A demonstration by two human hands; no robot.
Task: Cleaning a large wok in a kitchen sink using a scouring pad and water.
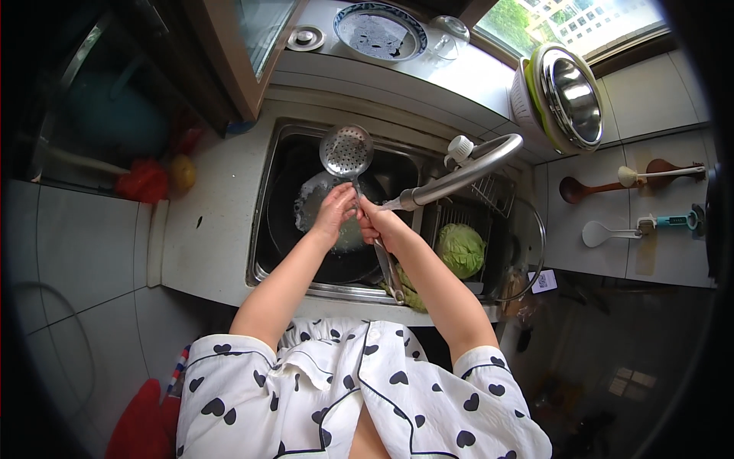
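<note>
My right hand (378, 222) is closed around the handle of a metal slotted skimmer (346, 150), whose round perforated head points away from me over the sink. Beside it, my left hand (337, 211) touches the upper handle with bent fingers; its exact hold is partly hidden. Water runs from the curved metal faucet (459, 177) close to my right hand. Below both hands a dark wok (287, 241) with foamy, cloudy water sits in the stainless steel sink (258, 229).
A green cabbage (460, 250) rests in a wire rack right of the wok. On the ledge behind stand a patterned dish (381, 32) and glassware. Stacked basins and colanders (567, 97) lean at right, near hanging spoons. A cabinet door juts in at upper left.
</note>
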